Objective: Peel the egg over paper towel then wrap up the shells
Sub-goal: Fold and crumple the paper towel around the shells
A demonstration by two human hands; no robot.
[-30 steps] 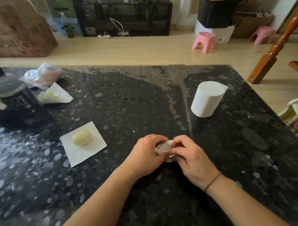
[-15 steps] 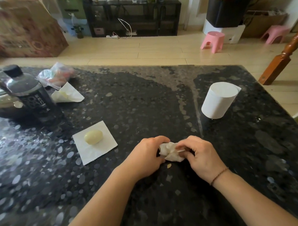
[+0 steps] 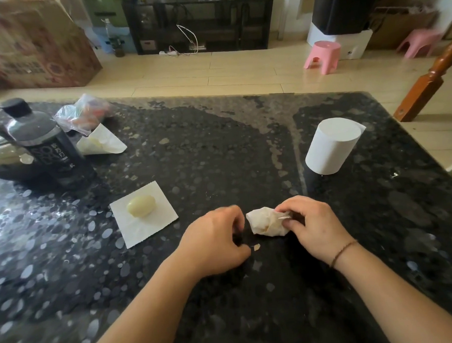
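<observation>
Your right hand [image 3: 314, 225] pinches the wad [image 3: 267, 222] of paper towel at its right end, thumb below and fingers curled over the top; the pinched end is hidden under those fingers. Your left hand [image 3: 213, 243] sits just left of the wad, apart from it, fingers curled inward; its fingertips are blurred, so you cannot tell whether they hold anything. The wad is crumpled white with yellowish stains, and rests on the dark speckled table [image 3: 219, 151]; what it wraps cannot be seen. A small pale chip [image 3: 256, 246], perhaps shell, lies on the table between your hands, just below the wad.

Left of your left hand, a flat towel square [image 3: 146, 221] carries the peeled egg [image 3: 141, 206], smooth, pale yellow and lying on its side. Beyond your right hand a white roll [image 3: 331, 146] stands upright. Far to the upper left of your left hand stand a dark bottle [image 3: 41, 143], a metal pot [image 3: 1, 157] cut off by the frame edge, a folded paper [image 3: 102, 143] and a clear bag [image 3: 81, 116] with blurred contents.
</observation>
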